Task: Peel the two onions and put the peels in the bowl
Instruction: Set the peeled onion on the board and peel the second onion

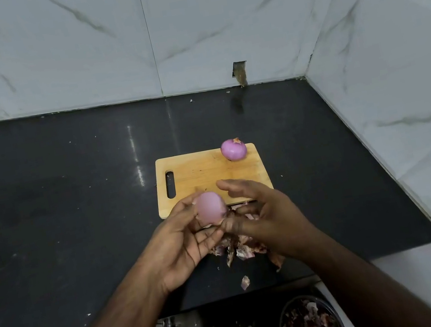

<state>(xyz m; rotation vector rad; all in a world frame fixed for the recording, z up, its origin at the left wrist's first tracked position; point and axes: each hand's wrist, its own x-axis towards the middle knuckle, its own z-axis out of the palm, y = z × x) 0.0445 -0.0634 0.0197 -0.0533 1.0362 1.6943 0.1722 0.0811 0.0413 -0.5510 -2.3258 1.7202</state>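
Above, left hand fingers cupping onion.

two onions, one cutting board, one bowl

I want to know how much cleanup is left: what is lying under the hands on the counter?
Loose purple-brown onion peels lie on the dark counter under the left hand and right hand. One scrap sits nearer. The hands hide part of the pile.
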